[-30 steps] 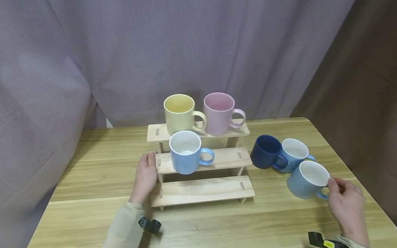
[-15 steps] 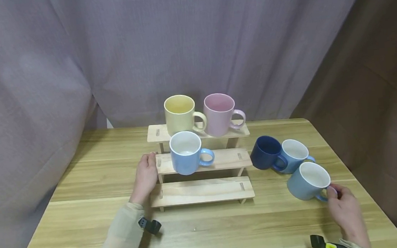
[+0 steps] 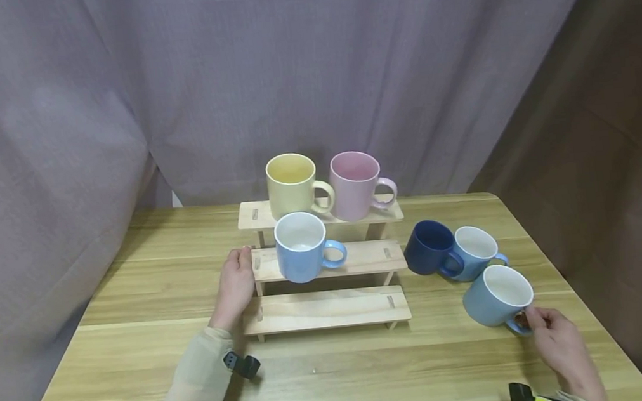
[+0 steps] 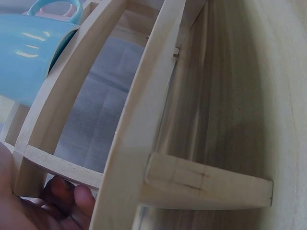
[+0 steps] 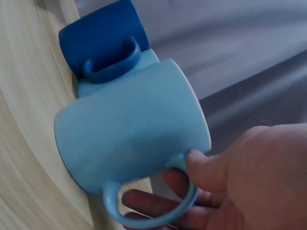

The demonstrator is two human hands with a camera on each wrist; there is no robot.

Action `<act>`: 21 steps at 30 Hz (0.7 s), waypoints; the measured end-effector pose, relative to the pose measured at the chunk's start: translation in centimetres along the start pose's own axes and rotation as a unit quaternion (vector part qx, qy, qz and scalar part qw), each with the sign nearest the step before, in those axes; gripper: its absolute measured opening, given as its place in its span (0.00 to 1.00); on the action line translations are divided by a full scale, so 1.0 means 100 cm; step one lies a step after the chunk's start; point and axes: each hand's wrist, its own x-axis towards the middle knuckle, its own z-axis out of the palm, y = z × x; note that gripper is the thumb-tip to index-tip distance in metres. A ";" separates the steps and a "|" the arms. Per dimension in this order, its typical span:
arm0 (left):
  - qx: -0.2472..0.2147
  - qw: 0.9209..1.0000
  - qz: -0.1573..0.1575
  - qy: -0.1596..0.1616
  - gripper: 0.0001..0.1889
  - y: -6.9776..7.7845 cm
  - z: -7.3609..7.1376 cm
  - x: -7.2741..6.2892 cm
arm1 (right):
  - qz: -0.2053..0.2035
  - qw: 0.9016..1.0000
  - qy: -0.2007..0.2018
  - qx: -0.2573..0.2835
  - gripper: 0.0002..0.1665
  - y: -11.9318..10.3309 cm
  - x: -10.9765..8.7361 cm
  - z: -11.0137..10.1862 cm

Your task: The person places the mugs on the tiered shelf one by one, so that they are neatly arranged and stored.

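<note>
My right hand [image 3: 562, 340] holds a greyish light-blue mug [image 3: 491, 297] by its handle. In the right wrist view, the thumb presses the top of the handle [image 5: 112, 199] and fingers pass through its loop. At the left end of a three-step wooden stand [image 3: 325, 308], my left hand [image 3: 235, 286] grips the side of the middle step. The left wrist view shows its fingertips curled behind a wooden side piece [image 4: 72, 167]. A sky-blue mug [image 3: 301, 253] stands on that middle step. A yellow mug [image 3: 290, 190] and a pink mug [image 3: 352, 188] occupy the top one.
Right of the stand, a dark blue mug [image 3: 428, 248] and another light-blue mug [image 3: 474, 251] stand close together, just behind the held mug. All rest on a wood-grain table [image 3: 371, 381]. Grey curtains [image 3: 309, 68] hang behind and beside it.
My right hand has shifted slightly downward along the mug's handle, and its fingers have come into the loop. The mug has barely moved. My left hand stays on the stand.
</note>
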 end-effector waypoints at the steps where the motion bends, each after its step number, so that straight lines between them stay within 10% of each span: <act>1: -0.002 1.000 0.000 -0.001 0.25 0.000 0.000 0.000 | -0.002 1.000 -0.011 0.001 0.35 0.001 0.000 -0.001; 10: -0.001 1.000 -0.001 -0.006 0.27 0.001 -0.001 -0.001 | -0.021 0.999 -0.045 -0.010 0.35 0.008 -0.002 -0.007; 21: -0.001 1.000 0.005 -0.002 0.26 0.001 0.000 -0.001 | 0.011 0.999 0.037 0.022 0.32 0.005 -0.008 0.006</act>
